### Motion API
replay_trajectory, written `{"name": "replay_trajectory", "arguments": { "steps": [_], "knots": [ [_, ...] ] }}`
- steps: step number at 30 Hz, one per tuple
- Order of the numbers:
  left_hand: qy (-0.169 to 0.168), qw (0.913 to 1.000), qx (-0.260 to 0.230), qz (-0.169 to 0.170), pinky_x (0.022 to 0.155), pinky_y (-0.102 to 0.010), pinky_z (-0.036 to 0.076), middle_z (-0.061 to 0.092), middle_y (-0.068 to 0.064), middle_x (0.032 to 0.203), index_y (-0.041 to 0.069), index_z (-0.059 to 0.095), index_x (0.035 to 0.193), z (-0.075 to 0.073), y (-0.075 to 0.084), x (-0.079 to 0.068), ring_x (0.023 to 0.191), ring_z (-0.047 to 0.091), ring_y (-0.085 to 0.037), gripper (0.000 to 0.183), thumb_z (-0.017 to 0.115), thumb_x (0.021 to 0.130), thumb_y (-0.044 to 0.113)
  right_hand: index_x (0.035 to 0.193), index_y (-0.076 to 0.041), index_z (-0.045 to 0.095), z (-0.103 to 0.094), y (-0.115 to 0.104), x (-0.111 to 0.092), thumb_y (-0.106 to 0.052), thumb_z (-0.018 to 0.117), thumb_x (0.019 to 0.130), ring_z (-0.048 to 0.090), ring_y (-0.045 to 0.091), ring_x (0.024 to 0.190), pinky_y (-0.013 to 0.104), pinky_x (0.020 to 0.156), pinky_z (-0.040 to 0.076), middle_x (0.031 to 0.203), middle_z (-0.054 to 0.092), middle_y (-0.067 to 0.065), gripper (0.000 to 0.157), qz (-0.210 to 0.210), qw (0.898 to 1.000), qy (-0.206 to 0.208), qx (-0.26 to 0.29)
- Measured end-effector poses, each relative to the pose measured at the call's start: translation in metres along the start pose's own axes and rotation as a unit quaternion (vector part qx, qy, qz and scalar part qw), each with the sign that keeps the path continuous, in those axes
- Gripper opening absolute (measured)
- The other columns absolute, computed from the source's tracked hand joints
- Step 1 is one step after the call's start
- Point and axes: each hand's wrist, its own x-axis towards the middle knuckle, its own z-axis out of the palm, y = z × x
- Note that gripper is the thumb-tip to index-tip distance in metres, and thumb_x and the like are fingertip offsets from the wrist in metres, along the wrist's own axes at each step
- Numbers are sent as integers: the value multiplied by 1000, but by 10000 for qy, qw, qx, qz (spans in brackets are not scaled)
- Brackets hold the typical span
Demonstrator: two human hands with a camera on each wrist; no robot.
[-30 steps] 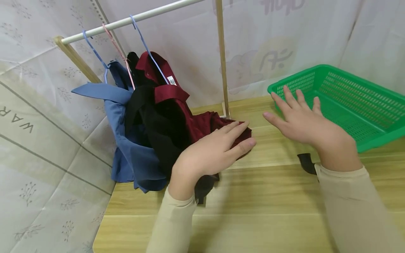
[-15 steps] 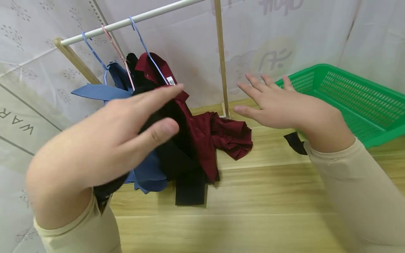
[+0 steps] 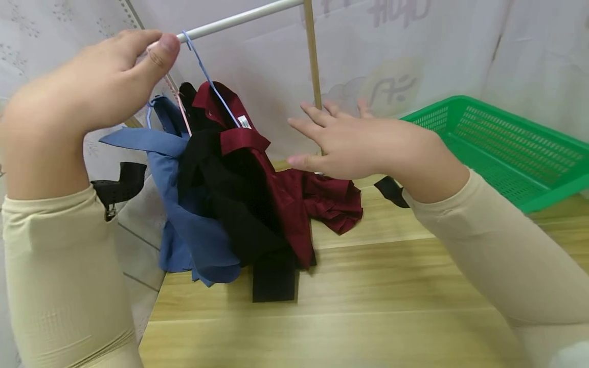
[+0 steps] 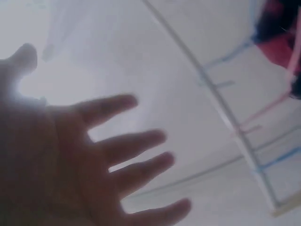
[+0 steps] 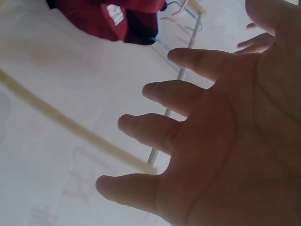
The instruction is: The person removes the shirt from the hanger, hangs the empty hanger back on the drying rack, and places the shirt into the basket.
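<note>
Left hand point(image 3: 87, 84) has risen near the white rail point(image 3: 244, 20).

Matt cloth garments point(image 3: 244, 199), glossy plastic basket point(image 3: 520, 139), smooth white rail point(image 3: 239, 19), wood-grain tabletop point(image 3: 368, 306)

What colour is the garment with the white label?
The garment is dark red, clearest in the head view.

In the head view, garments point(image 3: 230, 184) are hung on hangers point(image 3: 201, 64) from a rail point(image 3: 244, 19), left of centre. A basket point(image 3: 520, 133) is set on the worktop point(image 3: 368, 327) at right. The rail is partly covered by the left hand point(image 3: 94, 82), upper left; the right hand point(image 3: 361, 145) is seen between garments and basket.
</note>
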Motion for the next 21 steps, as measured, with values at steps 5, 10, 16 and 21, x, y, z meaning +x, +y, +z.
{"name": "replay_trajectory", "arguments": {
  "steps": [5, 10, 16, 21],
  "knots": [
    [205, 9965, -207, -784, 111, -72, 15, 8, -15, 165, 26, 2, 159, -5, -2, 13, 149, 9, -48, 72, 12, 99, 64, 153, -40, -14, -6, -15, 7, -83, 14, 86, -19, 30, 151, 75, 110, -5, 160, -27, -9, 85, -191, 9998, 60, -59],
    [335, 9901, -219, -1346, 111, -71, 19, 15, -19, 163, 20, 9, 158, -7, -10, 28, 145, 18, -51, 77, 1, 97, 65, 156, -35, -7, -8, -25, 18, -82, 18, 87, -3, 30, 154, 70, 115, 2, 165, -16, -3, 87, -261, 9993, 225, 127],
    [279, 9912, -113, -1287, 111, -70, 22, 19, -23, 161, 17, 10, 158, 4, -22, 52, 145, 20, -51, 78, 3, 97, 65, 158, -21, 13, -4, -35, 42, -74, 30, 92, 25, 24, 150, 55, 116, 30, 164, 21, 2, 87, 55, 9954, 712, 641],
    [171, 9917, -32, -1274, 111, -70, 22, 11, -25, 162, 12, 5, 158, 12, -30, 64, 146, 15, -52, 81, 5, 97, 65, 151, -13, 32, 8, -45, 62, -67, 37, 95, 49, 25, 134, 48, 107, 43, 147, 50, 8, 78, 9, 9934, 971, 607]
  ]
}}
